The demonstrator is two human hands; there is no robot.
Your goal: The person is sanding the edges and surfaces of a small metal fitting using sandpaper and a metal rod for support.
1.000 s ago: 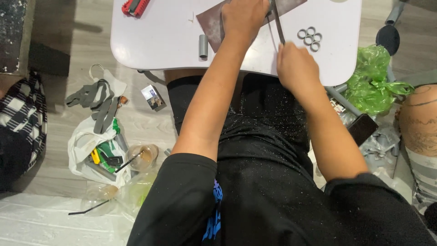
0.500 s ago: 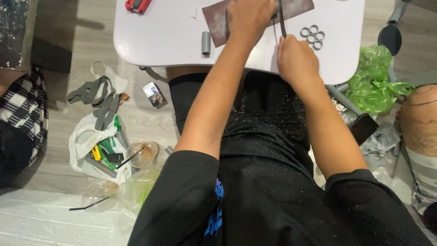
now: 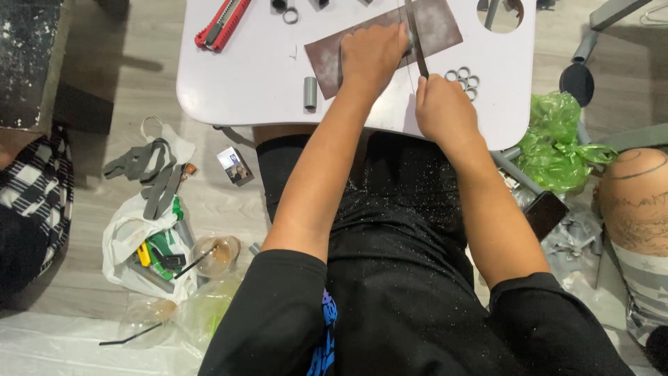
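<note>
My left hand (image 3: 371,54) is curled and pressed down on a brown abrasive sheet (image 3: 440,25) on the white lap table (image 3: 236,80). Its fingers close on a small grey piece (image 3: 408,47) that is mostly hidden. My right hand (image 3: 445,108) grips the near end of a thin dark blade (image 3: 415,38). The blade runs away from me across the sheet, right beside my left fingertips. Several small grey rings (image 3: 464,76) lie just right of the blade. A short grey tube (image 3: 310,92) stands left of my left wrist.
A red utility knife (image 3: 223,23) lies at the table's far left. On the floor to the left are grey straps (image 3: 149,174), a small box (image 3: 235,166), a white bag of tools (image 3: 142,244) and clear plastic cups (image 3: 217,254). A green bag (image 3: 557,146) lies to the right.
The view has tilted, so the table and both hands sit lower in the frame and more of the tabletop shows. Both hands keep their grips at the sheet.
</note>
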